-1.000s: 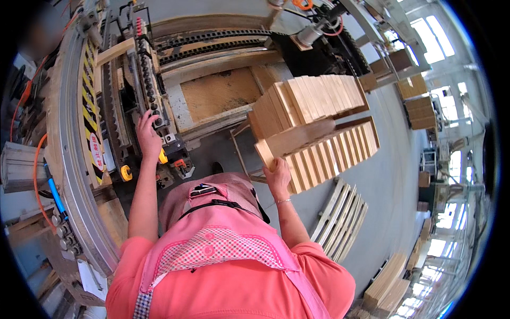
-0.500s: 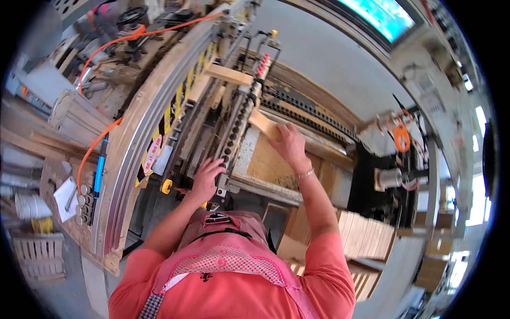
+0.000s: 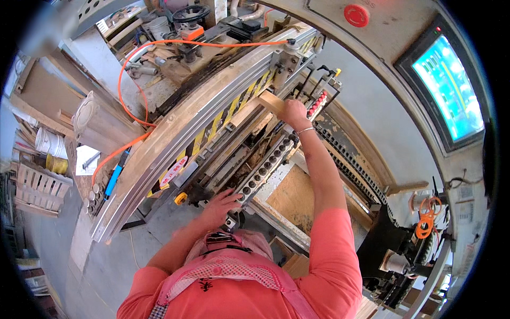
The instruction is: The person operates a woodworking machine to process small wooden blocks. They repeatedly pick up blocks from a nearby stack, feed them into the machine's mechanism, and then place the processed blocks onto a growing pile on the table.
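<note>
A short, pale wooden block (image 3: 270, 102) lies across the far part of the machine's rails. My right hand (image 3: 294, 113) is closed around its right end, and the fingers' undersides are hidden. My left hand (image 3: 219, 209) lies with fingers stretched out at the near end of a metal bar (image 3: 264, 168) with a row of round black holes or pads. It holds nothing that I can see. Between the two hands the bar slants away toward several red knobs (image 3: 317, 105).
A long machine beam (image 3: 202, 109) with striped tape runs along the left. An orange hose (image 3: 228, 44) loops over it. A lit screen (image 3: 449, 90) and a red push button (image 3: 356, 15) are at the upper right. A brown panel (image 3: 294, 196) lies right of the bar.
My right hand has moved forward and left, from over the brown panel to the far rails. My left hand stays near the bar's near end. The view has turned and shifted.
</note>
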The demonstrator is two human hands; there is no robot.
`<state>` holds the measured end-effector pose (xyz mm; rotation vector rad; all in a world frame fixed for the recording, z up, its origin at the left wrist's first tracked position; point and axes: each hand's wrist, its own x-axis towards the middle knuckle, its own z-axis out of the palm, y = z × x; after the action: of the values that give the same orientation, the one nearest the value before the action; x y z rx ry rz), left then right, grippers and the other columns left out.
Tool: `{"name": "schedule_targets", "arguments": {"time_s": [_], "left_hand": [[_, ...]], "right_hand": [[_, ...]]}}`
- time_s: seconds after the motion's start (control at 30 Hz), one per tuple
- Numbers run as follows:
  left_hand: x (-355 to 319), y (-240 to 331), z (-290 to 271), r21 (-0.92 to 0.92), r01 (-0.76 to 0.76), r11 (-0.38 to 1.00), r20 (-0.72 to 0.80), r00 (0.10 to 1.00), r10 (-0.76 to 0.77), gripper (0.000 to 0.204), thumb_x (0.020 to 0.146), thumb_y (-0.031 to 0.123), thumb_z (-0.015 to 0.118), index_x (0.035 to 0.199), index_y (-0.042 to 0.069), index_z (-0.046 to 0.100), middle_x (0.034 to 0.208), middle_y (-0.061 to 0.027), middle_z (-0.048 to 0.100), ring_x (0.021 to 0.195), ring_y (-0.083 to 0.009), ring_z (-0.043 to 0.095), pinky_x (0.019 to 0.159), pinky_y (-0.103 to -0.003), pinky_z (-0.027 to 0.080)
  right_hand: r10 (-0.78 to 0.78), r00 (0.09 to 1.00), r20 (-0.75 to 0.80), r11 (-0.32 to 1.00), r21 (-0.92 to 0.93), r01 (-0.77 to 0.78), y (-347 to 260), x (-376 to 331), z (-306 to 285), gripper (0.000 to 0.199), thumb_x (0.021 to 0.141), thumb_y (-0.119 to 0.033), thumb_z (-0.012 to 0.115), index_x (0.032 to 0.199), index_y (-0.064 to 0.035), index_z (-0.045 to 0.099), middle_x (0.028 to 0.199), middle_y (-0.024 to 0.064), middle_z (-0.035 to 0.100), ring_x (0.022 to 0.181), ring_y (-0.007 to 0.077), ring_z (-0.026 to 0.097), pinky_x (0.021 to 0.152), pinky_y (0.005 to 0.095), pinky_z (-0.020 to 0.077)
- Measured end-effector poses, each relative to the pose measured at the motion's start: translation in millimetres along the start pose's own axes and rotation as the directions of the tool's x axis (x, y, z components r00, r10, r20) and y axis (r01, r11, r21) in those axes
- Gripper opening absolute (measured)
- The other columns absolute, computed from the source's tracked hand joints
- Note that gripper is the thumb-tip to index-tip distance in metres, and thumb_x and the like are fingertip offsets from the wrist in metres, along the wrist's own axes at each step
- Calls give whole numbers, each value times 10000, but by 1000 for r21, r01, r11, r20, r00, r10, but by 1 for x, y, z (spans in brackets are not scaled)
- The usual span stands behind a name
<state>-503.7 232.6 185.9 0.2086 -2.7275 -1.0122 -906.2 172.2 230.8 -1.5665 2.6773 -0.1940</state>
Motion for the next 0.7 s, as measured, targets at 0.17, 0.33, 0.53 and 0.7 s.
{"name": "schedule_targets", "arguments": {"time_s": [0.17, 0.33, 0.53, 0.7], "left_hand": [[2, 1, -2, -22, 4, 1000, -36, 999, -5, 407, 644, -102, 506, 1003, 79, 571, 1274, -61, 499, 1229, -339, 408, 983, -419, 382], [25, 12, -16, -277, 47, 960, -231, 966, -115, 309, 761, -21, 519, 1055, 52, 576, 1249, -120, 519, 1203, -340, 446, 976, -397, 370], [53, 3, -10, -588, 195, 785, -252, 878, -406, 432, 793, 18, 614, 1213, 35, 514, 1239, -94, 531, 1124, -166, 506, 817, -274, 457], [92, 8, 10, -939, 124, 322, -20, 913, -408, 575, 800, 47, 665, 1303, 34, 386, 1250, -70, 497, 1097, -144, 512, 851, -269, 461]], "right_hand": [[37, 994, 98, 998, -44, -33, -5, 8, -10, 352, 585, -276, 773, 820, -32, 676, 858, 152, 655, 822, 304, 645, 717, 377, 533], [-5, 991, 135, 995, -95, 18, 0, 4, -22, 274, 600, -232, 716, 794, -41, 682, 831, 156, 660, 798, 307, 652, 704, 379, 539], [-62, 988, 143, 980, -180, 87, 7, -63, -72, 271, 618, -231, 715, 811, -44, 677, 762, 161, 648, 706, 297, 646, 645, 378, 535], [-353, 897, 265, 909, 326, 261, -31, -153, -84, 390, 587, -313, 720, 876, -56, 671, 750, 135, 635, 713, 274, 629, 700, 344, 516]]}}
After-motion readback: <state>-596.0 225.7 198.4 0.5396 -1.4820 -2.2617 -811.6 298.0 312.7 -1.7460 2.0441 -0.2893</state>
